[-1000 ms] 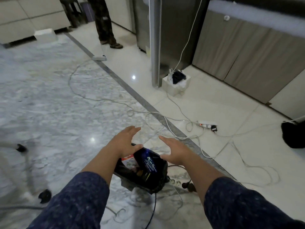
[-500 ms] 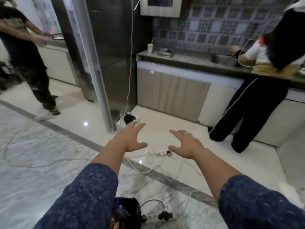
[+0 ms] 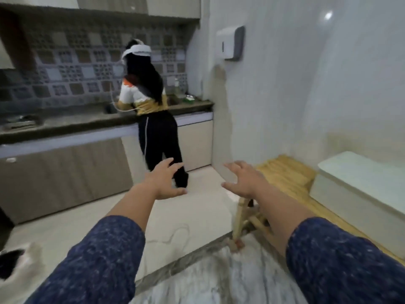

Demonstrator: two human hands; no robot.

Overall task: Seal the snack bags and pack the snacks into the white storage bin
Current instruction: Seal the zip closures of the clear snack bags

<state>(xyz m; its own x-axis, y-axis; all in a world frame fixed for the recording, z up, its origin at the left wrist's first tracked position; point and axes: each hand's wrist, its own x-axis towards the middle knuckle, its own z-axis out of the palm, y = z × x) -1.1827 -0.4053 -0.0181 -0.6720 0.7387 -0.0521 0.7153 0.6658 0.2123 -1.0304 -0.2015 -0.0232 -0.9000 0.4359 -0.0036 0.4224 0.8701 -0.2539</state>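
Both arms stretched forward in blue speckled sleeves, left hand (image 3: 164,181) and right hand (image 3: 245,180) raised side by side, apart, over pale floor tiles (image 3: 186,216). Fingers of each spread and slightly curled, palms down, nothing held in either. No snack bags anywhere in view. At far right, low against the wall, a white box-like block (image 3: 359,185), possibly the storage bin, too blurred to tell. Below the right forearm, a small wooden stool (image 3: 247,218) at the edge of a yellow mat (image 3: 287,176). Ahead, a second person (image 3: 151,110) standing with back turned at a dark kitchen worktop (image 3: 65,125). Grey marble flooring (image 3: 219,279) in the foreground; a thin cable (image 3: 173,236) loose on the tiles.
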